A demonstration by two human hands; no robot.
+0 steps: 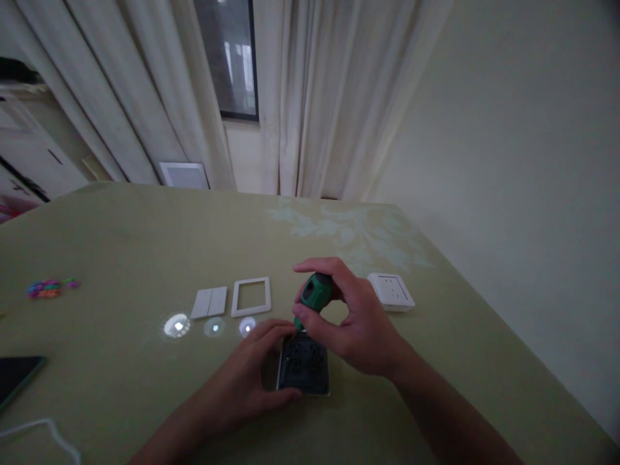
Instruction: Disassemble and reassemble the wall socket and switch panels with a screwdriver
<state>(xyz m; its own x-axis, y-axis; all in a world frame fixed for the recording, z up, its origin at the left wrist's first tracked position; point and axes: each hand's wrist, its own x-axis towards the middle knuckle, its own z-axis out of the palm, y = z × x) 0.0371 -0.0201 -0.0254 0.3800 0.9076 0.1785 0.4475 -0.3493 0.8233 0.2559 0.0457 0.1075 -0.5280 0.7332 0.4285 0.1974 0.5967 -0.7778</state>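
Observation:
A dark square wall-switch base point(305, 368) with a pale edge lies on the table in front of me. My left hand point(259, 365) grips it from the left, with fingers at its far edge and the thumb at its near edge. Above its far side, my right hand point(351, 316) holds a green and black screwdriver point(316, 292), tilted and pointing down. The screwdriver's tip is at the far left part of the base; its exact contact is hidden by my fingers. Farther back lie a white square frame point(267, 296) and white switch rocker plates point(209, 302).
A white wall socket point(391, 290) sits to the right, near the wall. Small colourful pieces point(48, 288) lie far left. A dark flat device point(17, 378) and a white cable point(46, 424) are at the near left. Curtains point(329, 97) hang behind the green table point(159, 239).

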